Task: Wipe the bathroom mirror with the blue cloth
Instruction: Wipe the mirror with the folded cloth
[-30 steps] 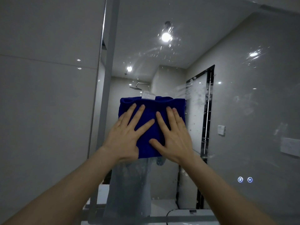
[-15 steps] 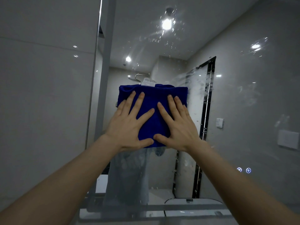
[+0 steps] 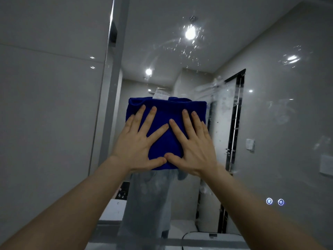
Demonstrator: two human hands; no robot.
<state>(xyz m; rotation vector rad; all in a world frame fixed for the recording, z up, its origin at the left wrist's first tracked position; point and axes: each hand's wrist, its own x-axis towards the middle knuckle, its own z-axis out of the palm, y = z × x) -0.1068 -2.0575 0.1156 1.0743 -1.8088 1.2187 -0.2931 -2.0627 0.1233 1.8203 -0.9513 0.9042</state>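
Note:
A folded blue cloth with a white label at its top edge lies flat against the bathroom mirror. My left hand presses on the cloth's left half with straight, spread fingers. My right hand presses on the right half the same way, and the two thumbs nearly touch at the cloth's lower edge. Water droplets and smears show on the mirror above and to the right of the cloth.
A grey tiled wall fills the left, beside the mirror's left edge. Two lit touch icons glow at the mirror's lower right. The mirror reflects a ceiling light, a dark door frame and a person's torso.
Both hands slid the cloth up the mirror between the first two frames; since then cloth and hands sit slightly lower in view, with thumbs closer together.

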